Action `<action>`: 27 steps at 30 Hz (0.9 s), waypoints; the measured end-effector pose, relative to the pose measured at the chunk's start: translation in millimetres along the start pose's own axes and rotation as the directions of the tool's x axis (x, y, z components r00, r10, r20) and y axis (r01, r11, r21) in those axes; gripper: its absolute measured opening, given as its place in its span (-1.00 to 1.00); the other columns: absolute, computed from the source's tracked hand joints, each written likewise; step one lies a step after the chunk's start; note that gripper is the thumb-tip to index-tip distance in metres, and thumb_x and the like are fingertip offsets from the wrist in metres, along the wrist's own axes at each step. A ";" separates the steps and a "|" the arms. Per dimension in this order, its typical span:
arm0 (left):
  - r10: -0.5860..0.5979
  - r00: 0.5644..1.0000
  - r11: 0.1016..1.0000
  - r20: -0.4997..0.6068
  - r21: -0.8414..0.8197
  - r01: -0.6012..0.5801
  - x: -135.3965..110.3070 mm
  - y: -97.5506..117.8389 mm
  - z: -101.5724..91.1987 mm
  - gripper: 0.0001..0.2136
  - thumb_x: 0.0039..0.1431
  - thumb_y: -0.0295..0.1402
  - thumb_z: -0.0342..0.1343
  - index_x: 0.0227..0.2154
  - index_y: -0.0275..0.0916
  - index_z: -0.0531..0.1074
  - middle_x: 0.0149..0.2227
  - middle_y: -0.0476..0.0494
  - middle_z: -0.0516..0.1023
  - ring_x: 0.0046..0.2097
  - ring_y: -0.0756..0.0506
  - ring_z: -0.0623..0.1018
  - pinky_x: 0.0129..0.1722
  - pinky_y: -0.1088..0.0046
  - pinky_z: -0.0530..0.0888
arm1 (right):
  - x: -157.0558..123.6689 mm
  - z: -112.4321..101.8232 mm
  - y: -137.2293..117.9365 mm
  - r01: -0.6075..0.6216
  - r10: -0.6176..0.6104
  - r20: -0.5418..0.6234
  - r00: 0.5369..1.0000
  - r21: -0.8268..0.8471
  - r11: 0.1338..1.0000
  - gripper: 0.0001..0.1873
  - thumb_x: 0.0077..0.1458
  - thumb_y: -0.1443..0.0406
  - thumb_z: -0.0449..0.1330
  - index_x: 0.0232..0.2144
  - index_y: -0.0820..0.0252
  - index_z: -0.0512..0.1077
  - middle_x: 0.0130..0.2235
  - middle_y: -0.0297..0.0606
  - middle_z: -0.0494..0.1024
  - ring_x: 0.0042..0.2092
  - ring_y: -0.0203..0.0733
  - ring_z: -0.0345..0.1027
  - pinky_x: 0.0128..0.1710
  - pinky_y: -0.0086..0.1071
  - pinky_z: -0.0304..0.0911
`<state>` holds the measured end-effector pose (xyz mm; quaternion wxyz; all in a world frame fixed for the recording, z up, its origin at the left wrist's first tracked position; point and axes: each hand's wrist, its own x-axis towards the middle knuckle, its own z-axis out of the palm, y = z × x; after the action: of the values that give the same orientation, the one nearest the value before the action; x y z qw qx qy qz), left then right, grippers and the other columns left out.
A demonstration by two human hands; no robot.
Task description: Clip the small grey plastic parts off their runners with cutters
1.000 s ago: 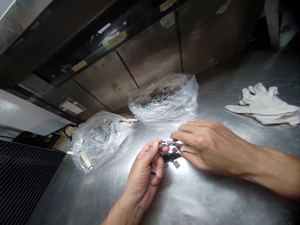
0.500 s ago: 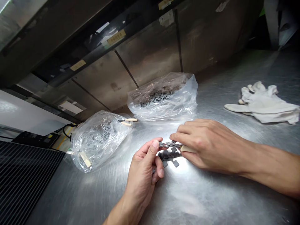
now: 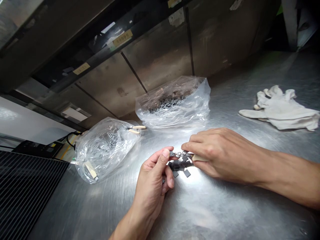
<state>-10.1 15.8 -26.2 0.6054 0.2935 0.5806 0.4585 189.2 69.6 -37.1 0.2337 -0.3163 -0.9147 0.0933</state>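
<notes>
Small pliers (image 3: 182,154) were clamped in the right hand (image 3: 225,158), their metal tip pinched by the left hand (image 3: 151,183). Dark tile pieces (image 3: 181,168) lay just below, on the steel desk (image 3: 225,210).

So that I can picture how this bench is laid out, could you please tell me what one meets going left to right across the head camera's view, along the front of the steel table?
Clear plastic bag of dark grey tiles → left hand → small dark pieces → right hand gripping small pliers → white cloth gloves
</notes>
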 end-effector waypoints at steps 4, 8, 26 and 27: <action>0.007 1.000 1.000 -0.006 0.009 -0.007 0.3 -0.3 -0.4 -0.65 0.18 -0.11 0.31 -0.13 -0.29 0.57 -0.67 0.03 0.46 -0.72 0.16 0.12 -0.75 0.70 -0.02 | 1.4 -0.9 -0.2 -0.011 0.011 0.021 1.000 0.009 1.000 -0.95 0.17 0.39 0.21 -0.35 0.15 0.43 -0.41 -0.36 0.44 -0.41 -0.24 0.27 -0.38 -0.30 -0.04; 0.007 1.000 1.000 -0.001 0.015 -0.007 1.1 -0.8 -0.9 -0.64 0.18 -0.11 0.31 -0.12 -0.29 0.57 -0.66 0.02 0.47 -0.71 0.16 0.11 -0.74 0.69 -0.03 | 2.2 -1.4 -0.6 -0.015 0.014 0.034 0.999 0.014 1.000 -0.94 0.18 0.39 0.21 -0.35 0.15 0.43 -0.41 -0.36 0.44 -0.41 -0.24 0.28 -0.39 -0.31 -0.05; 0.004 1.000 0.999 0.003 0.037 -0.004 0.7 -0.1 -0.5 -0.61 0.17 -0.08 0.31 -0.12 -0.30 0.56 -0.73 0.11 0.32 -0.70 0.14 0.08 -0.71 0.65 -0.05 | 1.2 -3.0 -1.1 -0.043 0.039 0.078 0.996 0.051 0.998 -0.92 0.18 0.40 0.16 -0.35 0.15 0.44 -0.41 -0.35 0.45 -0.43 -0.26 0.26 -0.41 -0.31 -0.08; 0.005 1.000 0.999 0.004 0.035 -0.005 1.0 -0.3 -0.9 -0.62 0.17 -0.08 0.31 -0.12 -0.30 0.56 -0.73 0.11 0.31 -0.70 0.14 0.08 -0.71 0.66 -0.05 | 1.4 -2.7 -1.0 -0.045 0.041 0.076 0.996 0.052 0.998 -0.92 0.17 0.40 0.16 -0.35 0.15 0.43 -0.41 -0.36 0.44 -0.43 -0.26 0.25 -0.42 -0.31 -0.08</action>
<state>-11.0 16.4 -27.0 0.6002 0.3064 0.5867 0.4491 189.0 69.7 -33.9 0.2057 -0.3258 -0.9129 0.1347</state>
